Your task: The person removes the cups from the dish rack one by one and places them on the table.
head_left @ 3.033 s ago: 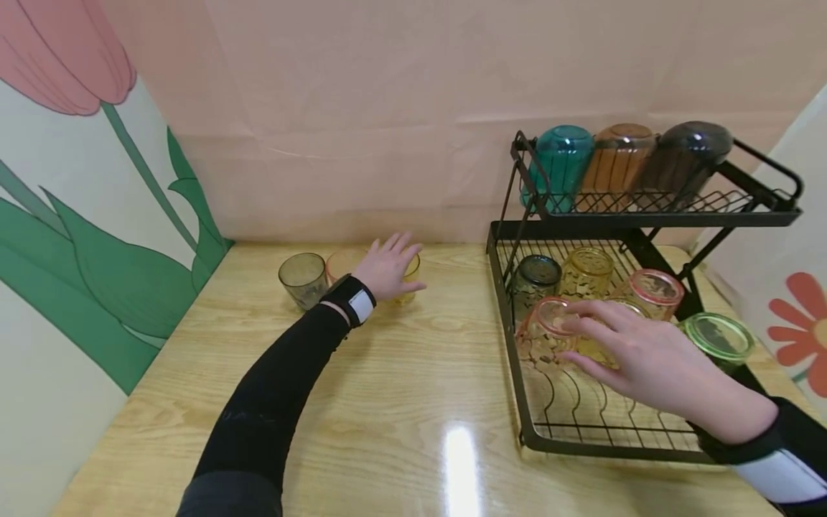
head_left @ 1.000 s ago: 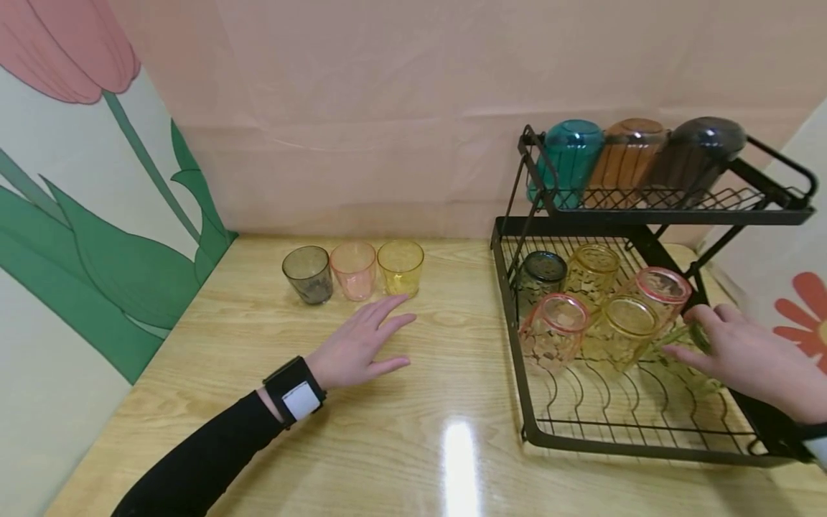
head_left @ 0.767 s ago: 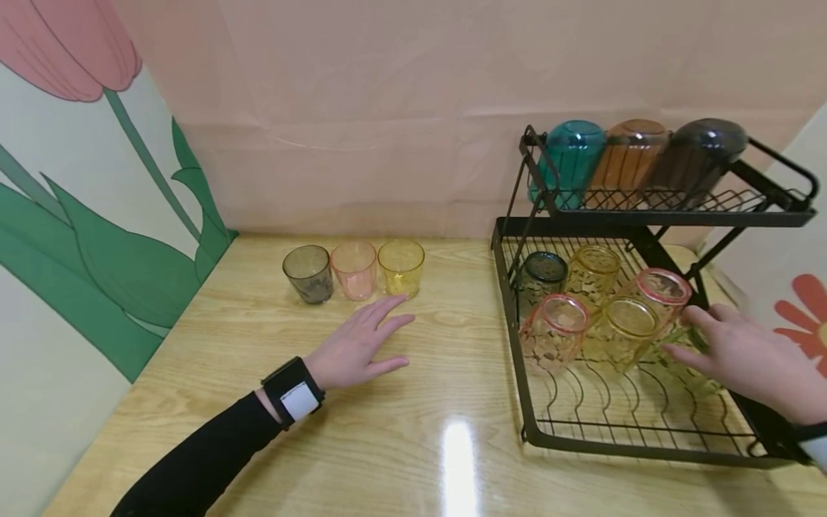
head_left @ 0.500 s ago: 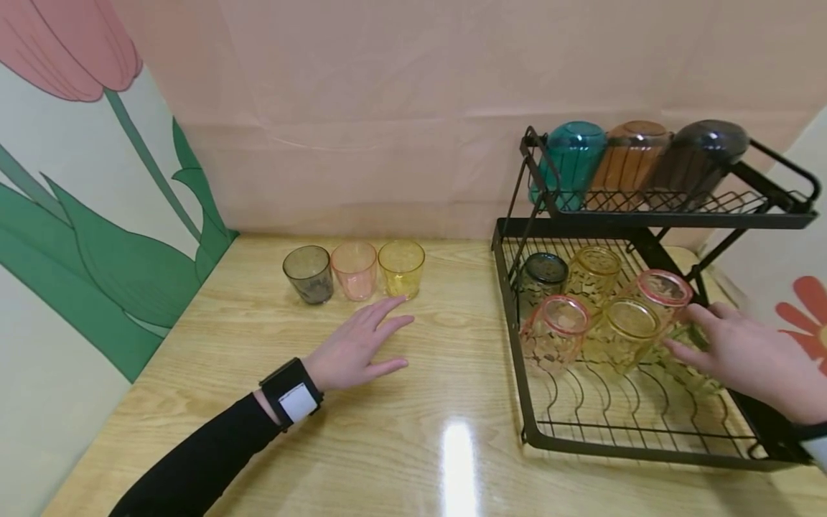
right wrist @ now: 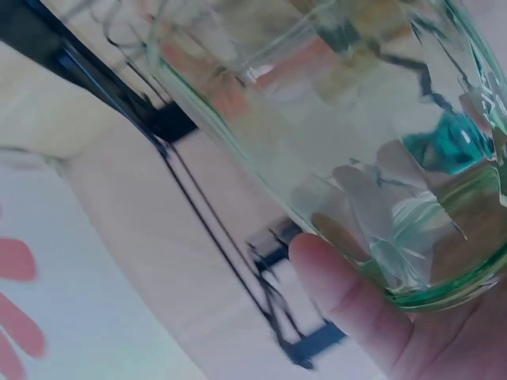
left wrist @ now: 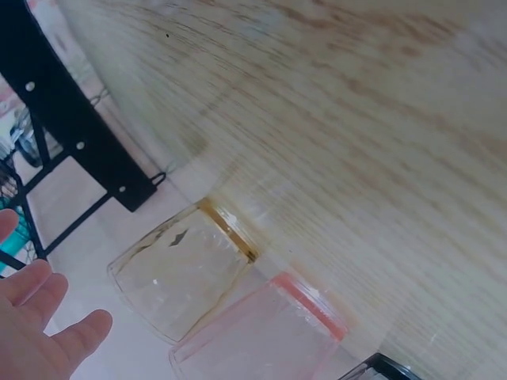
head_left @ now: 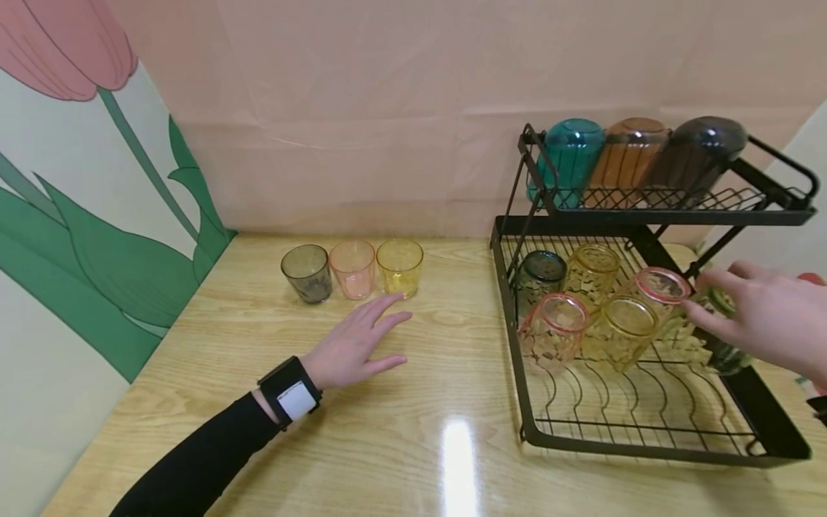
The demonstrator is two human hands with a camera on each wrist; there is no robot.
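My right hand [head_left: 769,316] grips a clear green glass [right wrist: 317,134] at the right side of the black dish rack [head_left: 646,447]. In the right wrist view the thumb presses near the thick green base of this glass; the other fingers are mostly hidden. My left hand [head_left: 355,345] is held over the table with fingers spread, holding nothing. Just beyond it stand a grey glass [head_left: 307,276], a pink glass [head_left: 354,271] and a yellow glass [head_left: 400,269], upright in a row. The left wrist view also shows the yellow glass [left wrist: 182,273].
On the rack's lower tier several glasses stand upside down, among them a pink glass [head_left: 555,330], a yellow glass [head_left: 623,330] and a dark glass [head_left: 541,276]. The upper tier holds a teal glass [head_left: 571,161], a brown glass [head_left: 627,161] and a dark grey glass [head_left: 701,158].
My right hand went from above the pink glass to the green glass, gripped it, and has just raised it slightly. Earlier, my left hand drew back from the yellow glass; lately it has stayed put.
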